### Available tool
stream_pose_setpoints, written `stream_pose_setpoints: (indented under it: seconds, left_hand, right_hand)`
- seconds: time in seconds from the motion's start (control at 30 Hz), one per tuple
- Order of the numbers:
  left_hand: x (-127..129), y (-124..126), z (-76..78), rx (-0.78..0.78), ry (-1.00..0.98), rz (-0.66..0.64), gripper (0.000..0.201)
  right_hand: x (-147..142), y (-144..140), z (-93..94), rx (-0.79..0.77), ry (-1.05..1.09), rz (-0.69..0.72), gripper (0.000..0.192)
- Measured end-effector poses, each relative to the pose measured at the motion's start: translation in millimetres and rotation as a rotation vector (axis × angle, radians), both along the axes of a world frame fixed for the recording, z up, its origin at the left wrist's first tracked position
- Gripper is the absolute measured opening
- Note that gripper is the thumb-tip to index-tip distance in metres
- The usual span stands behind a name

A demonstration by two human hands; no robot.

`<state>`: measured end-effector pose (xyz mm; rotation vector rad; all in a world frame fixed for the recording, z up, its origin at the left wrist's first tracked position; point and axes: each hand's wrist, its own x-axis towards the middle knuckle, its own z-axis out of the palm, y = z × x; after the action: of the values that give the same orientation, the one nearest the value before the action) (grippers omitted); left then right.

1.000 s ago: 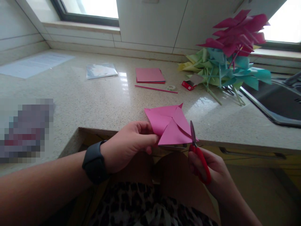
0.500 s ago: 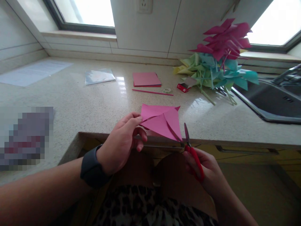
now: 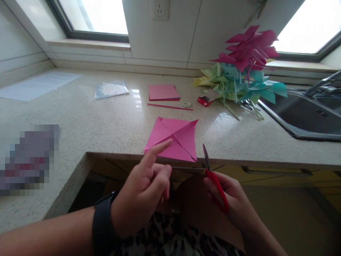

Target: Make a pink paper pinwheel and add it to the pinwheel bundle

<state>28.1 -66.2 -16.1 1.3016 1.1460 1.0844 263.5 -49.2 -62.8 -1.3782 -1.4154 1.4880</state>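
A pink square of paper (image 3: 183, 140) lies at the counter's front edge, with diagonal slits running in from its corners toward the middle. My left hand (image 3: 145, 186) is over its near left side, holding nothing. The index finger stretches toward the centre of the square while the other fingers bend loosely; whether the fingertip touches the paper I cannot tell. In my right hand (image 3: 236, 197) is a pair of red-handled scissors (image 3: 218, 190), blades together and pointing up, just right of the paper's near right corner.
Behind the square lie a pink stick (image 3: 170, 106), a roll of tape (image 3: 186, 105), a stack of coloured paper (image 3: 163, 92) and a small red box (image 3: 204, 101). Paper pinwheels (image 3: 247, 71) are heaped at the back right beside the sink (image 3: 301, 117). A clear packet (image 3: 112, 90) sits back left.
My left hand has let go of the pink paper and drawn back, its index finger now extended over it. The paper now lies flat on the counter. The scissors stay in my right hand.
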Motion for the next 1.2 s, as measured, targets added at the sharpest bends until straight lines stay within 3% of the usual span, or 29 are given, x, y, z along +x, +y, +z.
stream_pose_setpoints:
  seconds: [0.07, 0.17, 0.27, 0.5, 0.87, 1.03, 1.2]
  left_hand:
    - [5.0, -0.6, -10.9, 0.015, 0.128, -0.154, 0.053]
    - [10.9, 6.0, -24.1, 0.092, 0.28, -0.209, 0.062]
    - [11.5, 14.7, -28.0, 0.107, 0.385, -0.193, 0.066]
    - [5.4, 18.4, -24.1, 0.213, 0.524, -0.117, 0.053]
    - [-2.2, 26.9, -19.9, 0.087, 0.313, 0.048, 0.018]
    - [-4.2, 27.2, -15.4, -0.048, 0.183, 0.014, 0.02]
    - [-1.7, 27.5, -15.4, -0.084, 0.069, 0.003, 0.023]
  right_hand:
    - [0.0, 0.0, -0.9, -0.002, 0.009, 0.029, 0.038]
    - [-1.3, 0.4, -4.0, -0.003, 0.026, 0.048, 0.036]
    - [-3.7, 0.8, -6.1, 0.003, 0.044, 0.062, 0.035]
    - [-4.3, -1.0, -3.5, -0.012, 0.067, 0.071, 0.033]
    - [-8.8, -4.0, 4.5, -0.009, 0.051, 0.078, 0.037]
    - [-14.5, -6.3, 13.2, 0.034, 0.061, 0.078, 0.039]
    - [-27.9, -5.5, 21.5, 0.134, 0.055, -0.046, 0.037]
